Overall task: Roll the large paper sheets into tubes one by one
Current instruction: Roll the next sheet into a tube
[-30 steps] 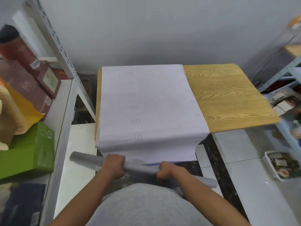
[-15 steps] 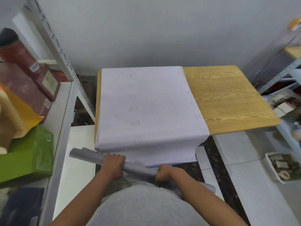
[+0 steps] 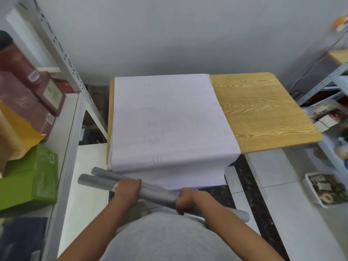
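Note:
A stack of large white paper sheets [image 3: 165,121] printed with faint numbers covers the left half of the wooden table [image 3: 259,110] and hangs over its near edge. Just below that edge I hold a long grey rolled paper tube [image 3: 158,194] level in front of my body. My left hand [image 3: 126,191] grips it near its left part and my right hand [image 3: 188,200] grips it further right. A second grey tube end [image 3: 98,171] shows just behind the first at the left.
A white metal shelf [image 3: 64,144] at the left carries a green box [image 3: 32,183] and dark red boxes [image 3: 24,91]. Another rack [image 3: 329,85] stands at the right. A white tray [image 3: 327,189] with packets lies on the tiled floor.
The tube's left end has shifted slightly up and right toward the table edge, and a second tube end now shows behind it. Both hands keep their grip.

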